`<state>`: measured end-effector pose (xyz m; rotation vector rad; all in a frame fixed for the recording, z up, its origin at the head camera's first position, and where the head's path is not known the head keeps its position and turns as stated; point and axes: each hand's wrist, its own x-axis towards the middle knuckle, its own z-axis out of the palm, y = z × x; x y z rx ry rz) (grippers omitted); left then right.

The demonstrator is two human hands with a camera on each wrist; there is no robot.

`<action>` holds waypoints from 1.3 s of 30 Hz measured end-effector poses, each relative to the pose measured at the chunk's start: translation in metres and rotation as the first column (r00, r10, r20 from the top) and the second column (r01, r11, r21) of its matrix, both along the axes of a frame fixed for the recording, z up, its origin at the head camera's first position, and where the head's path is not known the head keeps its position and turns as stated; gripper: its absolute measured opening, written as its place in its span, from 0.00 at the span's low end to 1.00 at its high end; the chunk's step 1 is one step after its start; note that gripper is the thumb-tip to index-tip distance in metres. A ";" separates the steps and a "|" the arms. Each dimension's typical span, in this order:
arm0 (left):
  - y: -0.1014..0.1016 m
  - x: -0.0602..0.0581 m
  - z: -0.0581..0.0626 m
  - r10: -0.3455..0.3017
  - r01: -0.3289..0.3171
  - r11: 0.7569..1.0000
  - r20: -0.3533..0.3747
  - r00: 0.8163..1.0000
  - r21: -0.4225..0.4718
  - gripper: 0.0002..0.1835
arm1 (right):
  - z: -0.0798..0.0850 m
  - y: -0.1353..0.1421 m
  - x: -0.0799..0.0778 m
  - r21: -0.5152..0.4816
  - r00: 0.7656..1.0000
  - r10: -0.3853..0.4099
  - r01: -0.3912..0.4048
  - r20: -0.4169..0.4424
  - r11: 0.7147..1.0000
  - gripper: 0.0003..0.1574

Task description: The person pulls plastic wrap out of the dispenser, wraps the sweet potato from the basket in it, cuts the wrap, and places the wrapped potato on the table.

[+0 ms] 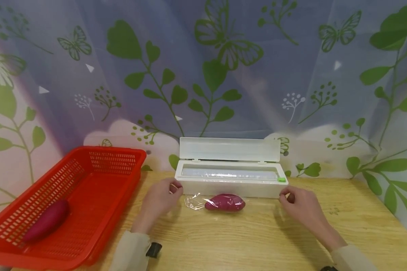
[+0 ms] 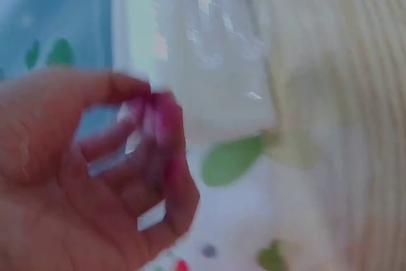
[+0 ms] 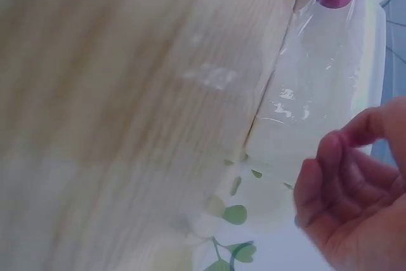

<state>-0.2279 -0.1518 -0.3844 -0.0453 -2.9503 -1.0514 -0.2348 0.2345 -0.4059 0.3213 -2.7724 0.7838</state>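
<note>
Spanning the front of the white box (image 1: 230, 189), your hands work at opposite ends, the left hand (image 1: 161, 200) by its left front corner and the right hand (image 1: 302, 206) by its right. On each hand the thumb and first finger meet in a pinch, seemingly on the edge of the clear film (image 1: 194, 202), though the film is too thin to trace right up to your fingers.

The purple sweet potato (image 1: 225, 203) lies on the worktop (image 1: 224, 241) between your hands, just in front of the box, with film glinting over it and bunched to its left. You cannot tell from here whether film also runs beneath it.

The step in hand looks to be managing that film, so hold both pinches level and pull evenly; a lopsided tug could skew or tear it. Smooth the crinkled left side, since film likes to cling to itself. Mind the green slider (image 1: 282, 179) near your right fingers. The lid (image 1: 230, 149) stands up behind the roll (image 1: 228, 173), leaving you room to work.
</note>
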 end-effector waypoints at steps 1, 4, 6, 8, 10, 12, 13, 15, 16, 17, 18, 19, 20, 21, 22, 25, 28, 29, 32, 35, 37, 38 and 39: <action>0.005 0.004 0.002 -0.083 0.083 0.997 -0.021 0.996 -0.010 0.06 | 0.000 -0.001 0.003 -0.006 1.000 0.024 -0.024 -0.020 1.000 0.09; 0.025 0.013 0.005 -0.354 0.354 0.935 -0.046 0.934 -0.024 0.07 | -0.001 -0.006 0.012 -0.021 0.982 0.158 -0.162 -0.107 0.987 0.06; 0.039 0.017 0.002 -0.468 0.466 0.883 -0.040 0.883 -0.049 0.09 | -0.001 -0.013 0.015 -0.011 0.942 0.290 -0.296 -0.169 0.955 0.07; 0.050 0.020 -0.003 -0.499 0.491 0.863 -0.044 0.866 -0.118 0.11 | -0.003 -0.020 0.018 0.021 0.883 0.413 -0.419 -0.221 0.908 0.08; 0.057 0.021 -0.008 -0.499 0.481 0.855 -0.055 0.865 -0.193 0.13 | -0.003 -0.027 0.021 0.051 0.834 0.501 -0.504 -0.233 0.862 0.09; 0.062 0.023 -0.012 -0.491 0.461 0.852 -0.074 0.868 -0.246 0.14 | -0.003 -0.033 0.023 0.082 0.809 0.540 -0.537 -0.231 0.839 0.08; 0.064 0.023 -0.013 -0.485 0.451 0.854 -0.083 0.871 -0.260 0.15 | -0.003 -0.035 0.024 0.093 0.806 0.544 -0.538 -0.233 0.838 0.09; 0.066 0.023 -0.014 -0.479 0.437 0.856 -0.103 0.872 -0.278 0.16 | -0.003 -0.039 0.025 0.122 0.807 0.540 -0.527 -0.240 0.841 0.09; 0.067 0.022 -0.014 -0.473 0.429 0.859 -0.112 0.874 -0.279 0.17 | -0.003 -0.041 0.024 0.142 0.807 0.534 -0.515 -0.251 0.845 0.10; 0.067 0.021 -0.014 -0.466 0.422 0.864 -0.118 0.877 -0.274 0.18 | -0.004 -0.042 0.023 0.166 0.803 0.531 -0.505 -0.270 0.847 0.10; 0.068 0.020 -0.015 -0.461 0.416 0.867 -0.125 0.879 -0.274 0.18 | -0.004 -0.044 0.022 0.190 0.800 0.528 -0.493 -0.286 0.849 0.11; 0.068 0.019 -0.015 -0.455 0.408 0.870 -0.132 0.881 -0.276 0.19 | -0.005 -0.047 0.021 0.212 0.794 0.525 -0.481 -0.305 0.851 0.13; 0.069 0.018 -0.015 -0.453 0.402 0.870 -0.141 0.880 -0.284 0.20 | -0.006 -0.049 0.019 0.235 0.788 0.525 -0.471 -0.322 0.850 0.14; 0.069 0.016 -0.016 -0.449 0.396 0.872 -0.149 0.881 -0.289 0.21 | -0.007 -0.051 0.017 0.255 0.782 0.526 -0.462 -0.336 0.849 0.16; 0.069 0.014 -0.016 -0.448 0.390 0.872 -0.160 0.880 -0.295 0.21 | -0.008 -0.053 0.015 0.272 0.775 0.528 -0.456 -0.347 0.848 0.18; 0.069 0.009 -0.019 -0.444 0.374 0.872 -0.188 0.876 -0.316 0.23 | -0.010 -0.061 0.009 0.314 0.756 0.537 -0.441 -0.374 0.841 0.25; 0.069 0.006 -0.022 -0.438 0.360 0.874 -0.208 0.875 -0.326 0.23 | -0.013 -0.070 0.003 0.357 0.748 0.539 -0.418 -0.387 0.836 0.31; 0.069 0.006 -0.023 -0.435 0.357 0.876 -0.211 0.875 -0.325 0.23 | -0.013 -0.073 0.002 0.368 0.751 0.538 -0.409 -0.384 0.835 0.32; 0.068 0.004 -0.024 -0.430 0.348 0.878 -0.224 0.875 -0.328 0.26 | -0.015 -0.080 -0.002 0.413 0.776 0.524 -0.373 -0.352 0.831 0.35; 0.069 0.002 -0.025 -0.423 0.341 0.881 -0.223 0.878 -0.329 0.31 | -0.016 -0.085 -0.004 0.439 0.810 0.500 -0.345 -0.308 0.830 0.38; 0.071 0.001 -0.025 -0.416 0.333 0.883 -0.220 0.883 -0.332 0.33 | -0.016 -0.087 -0.005 0.448 0.828 0.482 -0.330 -0.285 0.831 0.40; 0.071 0.001 -0.026 -0.410 0.325 0.883 -0.216 0.886 -0.339 0.34 | -0.016 -0.088 -0.005 0.446 0.835 0.476 -0.326 -0.278 0.833 0.39; 0.072 0.001 -0.026 -0.405 0.317 0.881 -0.216 0.888 -0.351 0.34 | -0.016 -0.090 -0.006 0.446 0.840 0.468 -0.321 -0.273 0.836 0.39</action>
